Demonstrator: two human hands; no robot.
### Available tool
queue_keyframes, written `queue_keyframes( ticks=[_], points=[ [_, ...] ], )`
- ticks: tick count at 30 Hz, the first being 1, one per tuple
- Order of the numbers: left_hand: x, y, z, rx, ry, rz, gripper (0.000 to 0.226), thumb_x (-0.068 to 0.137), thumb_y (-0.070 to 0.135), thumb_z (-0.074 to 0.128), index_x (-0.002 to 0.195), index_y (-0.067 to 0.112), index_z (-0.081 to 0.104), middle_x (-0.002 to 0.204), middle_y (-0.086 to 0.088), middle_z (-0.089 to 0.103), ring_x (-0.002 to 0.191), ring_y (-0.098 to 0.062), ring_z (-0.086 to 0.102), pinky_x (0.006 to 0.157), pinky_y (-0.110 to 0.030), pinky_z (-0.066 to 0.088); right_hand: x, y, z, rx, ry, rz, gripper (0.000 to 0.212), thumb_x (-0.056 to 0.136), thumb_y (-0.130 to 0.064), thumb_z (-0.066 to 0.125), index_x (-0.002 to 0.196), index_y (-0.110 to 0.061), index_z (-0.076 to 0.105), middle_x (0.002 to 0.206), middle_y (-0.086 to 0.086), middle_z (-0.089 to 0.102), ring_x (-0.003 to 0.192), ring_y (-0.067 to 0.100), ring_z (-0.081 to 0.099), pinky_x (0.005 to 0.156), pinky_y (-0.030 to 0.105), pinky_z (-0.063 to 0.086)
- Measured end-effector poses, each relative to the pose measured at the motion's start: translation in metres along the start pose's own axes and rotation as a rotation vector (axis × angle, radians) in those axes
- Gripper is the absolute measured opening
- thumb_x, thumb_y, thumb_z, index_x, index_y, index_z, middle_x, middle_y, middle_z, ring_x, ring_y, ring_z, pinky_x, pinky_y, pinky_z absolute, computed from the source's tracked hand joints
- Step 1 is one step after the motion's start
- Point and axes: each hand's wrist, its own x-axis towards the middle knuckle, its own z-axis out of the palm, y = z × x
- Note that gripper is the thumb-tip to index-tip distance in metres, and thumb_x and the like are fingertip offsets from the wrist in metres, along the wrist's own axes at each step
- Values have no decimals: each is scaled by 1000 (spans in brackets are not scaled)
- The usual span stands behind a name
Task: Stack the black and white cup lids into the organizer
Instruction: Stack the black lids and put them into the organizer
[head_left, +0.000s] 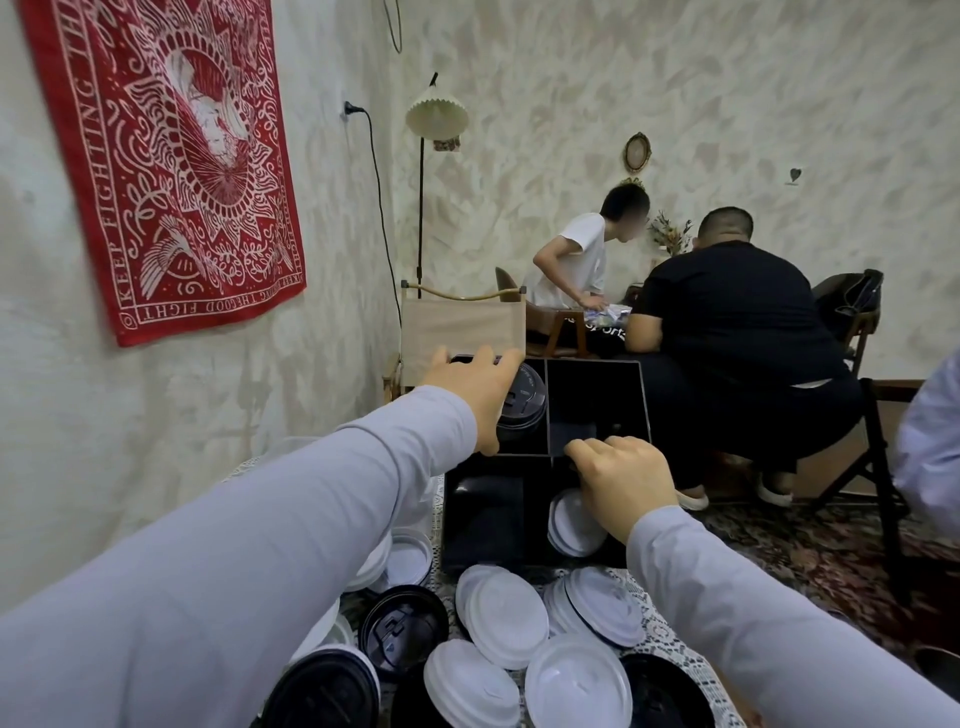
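left hand (480, 395) curling over black lids (522, 410) standing in organizer (597, 395) far-left compartment, thumb hiding stack's lower edge | right hand (621, 486) fingers bent inward, covering part of white lids (571, 525) in near-right compartment, grip unclear | loose lids (506, 616) lying below, frame cutting some off

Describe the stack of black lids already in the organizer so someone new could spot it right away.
Start at the black organizer on the lace-covered table. Its far-left compartment, under the left hand, holds the stack of black lids leaning on edge. The white lids stand in the near-right compartment by the right hand; the other compartments look empty.
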Motion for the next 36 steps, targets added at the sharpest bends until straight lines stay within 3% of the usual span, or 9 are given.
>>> queue_keyframes(
  ticks=[7, 11, 19, 21, 23, 26, 32, 36],
  points=[
    [9, -3, -1, -41, -72, 32, 91, 68, 30, 78, 138, 24, 20, 130, -4, 42, 113, -34, 50, 111, -49, 18, 1, 0, 2, 15, -29, 19, 33, 31, -2, 73, 57, -15, 58, 45, -2, 47, 39, 22, 45, 42, 25, 35],
    [16, -8, 4, -95, -113, 23, 94, 66, 31, 79, 137, 29, 18, 130, -2, 41, 123, -46, 36, 106, -53, 31, 2, 0, 2, 7, -44, 26, 34, 33, -1, 77, 57, -16, 58, 45, -2, 47, 39, 22, 44, 43, 25, 33],
    [16, -13, 9, 7, -128, 39, 94, 75, 25, 77, 143, 31, 12, 138, -3, 34, 128, -49, 24, 95, -50, 44, 2, -2, -3, 35, -14, 20, 36, 32, 3, 78, 57, -14, 59, 44, -2, 46, 38, 22, 44, 43, 22, 29],
    [17, -11, 11, 42, -132, 55, 95, 75, 23, 76, 144, 29, 10, 138, -5, 34, 125, -47, 33, 102, -52, 38, 1, -1, -2, 41, -1, 10, 35, 33, 3, 78, 58, -14, 60, 45, -2, 47, 38, 22, 45, 44, 22, 30],
    [18, -9, 10, 152, -120, 91, 98, 75, 20, 76, 146, 24, 8, 138, -10, 36, 113, -38, 51, 113, -52, 19, 0, -1, -1, 50, 10, 4, 34, 35, 3, 77, 60, -14, 61, 46, -1, 49, 39, 22, 45, 44, 22, 31],
    [18, -8, 8, 302, -84, 135, 101, 76, 26, 75, 147, 19, 4, 139, -13, 36, 99, -31, 60, 115, -51, 8, 0, 0, 1, 75, 22, 2, 33, 36, 4, 76, 61, -13, 62, 47, -1, 51, 40, 22, 46, 43, 24, 35],
    [16, -5, 15, 431, 3, 158, 101, 76, 34, 73, 147, 17, 4, 131, -8, 41, 113, -25, 50, 109, -46, 12, -2, -1, -2, 99, 53, -5, 33, 38, 5, 76, 63, -12, 64, 48, -1, 53, 40, 23, 48, 43, 24, 36],
    [16, 1, 18, 428, -17, 113, 90, 83, 21, 62, 149, 19, 1, 138, -11, 33, 127, -27, 34, 108, -41, 15, -2, -1, -2, 104, 67, -8, 32, 38, 5, 76, 62, -12, 63, 48, -1, 53, 41, 23, 48, 44, 24, 36]
  ],
)
